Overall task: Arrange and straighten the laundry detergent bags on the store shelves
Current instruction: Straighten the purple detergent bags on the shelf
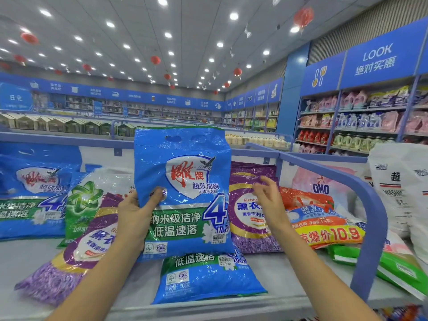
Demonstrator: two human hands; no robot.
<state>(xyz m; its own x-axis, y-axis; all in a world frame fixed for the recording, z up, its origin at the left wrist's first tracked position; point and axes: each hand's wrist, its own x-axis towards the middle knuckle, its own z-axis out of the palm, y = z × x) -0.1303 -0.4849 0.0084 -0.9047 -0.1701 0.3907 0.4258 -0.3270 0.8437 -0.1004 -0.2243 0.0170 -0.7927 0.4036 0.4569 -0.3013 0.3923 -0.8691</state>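
nearest, a matching blue bag (206,279) lies flat on the shelf (291,279). above it my left hand (135,213) pinches the blue detergent bag (183,181) upright by its edge; my right hand (266,196) hovers beside it, grip spread. next, i judge: steady it and stand it in line.

The blue detergent bag (185,193) is thin plastic film, glossy and crinkled, with white glare on its wrinkles. The purple bag (250,214) beside it has the same shiny plastic skin. The white bag (398,181) looks duller and creased. The shelf (27,258) is smooth, matt pale grey; its blue rail (375,216) looks like smooth painted metal
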